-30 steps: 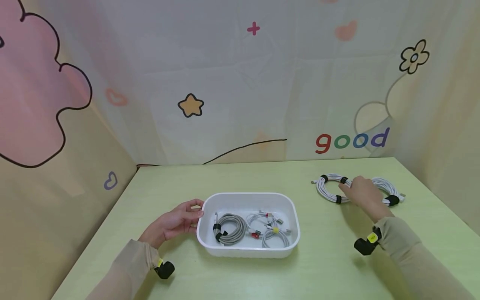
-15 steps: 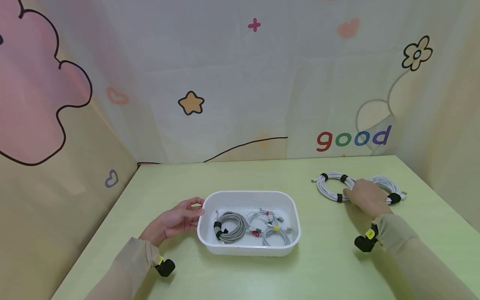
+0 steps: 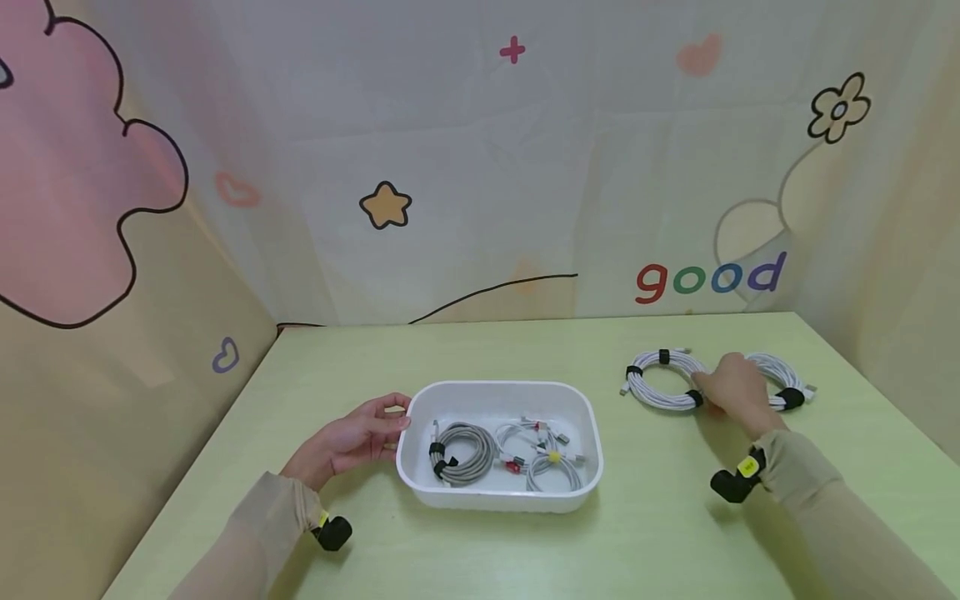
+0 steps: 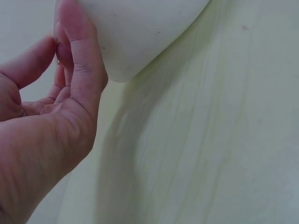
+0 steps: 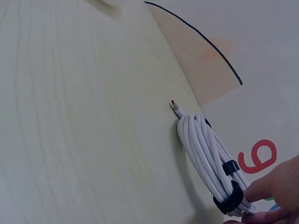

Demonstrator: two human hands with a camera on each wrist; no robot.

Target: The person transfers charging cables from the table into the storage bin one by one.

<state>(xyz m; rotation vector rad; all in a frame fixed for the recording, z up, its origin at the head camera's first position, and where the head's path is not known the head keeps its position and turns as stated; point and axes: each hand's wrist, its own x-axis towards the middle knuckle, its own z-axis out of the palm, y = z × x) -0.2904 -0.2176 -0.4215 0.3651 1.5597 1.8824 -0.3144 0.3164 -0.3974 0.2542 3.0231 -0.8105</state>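
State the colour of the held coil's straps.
Black; the straps show best in the right wrist view.

Beige sleeves with rumpled cuffs meet black wrist cameras bearing yellow labels.

Left hand holds white bin | right hand seemingly pinches white cable coil, grip part-hidden
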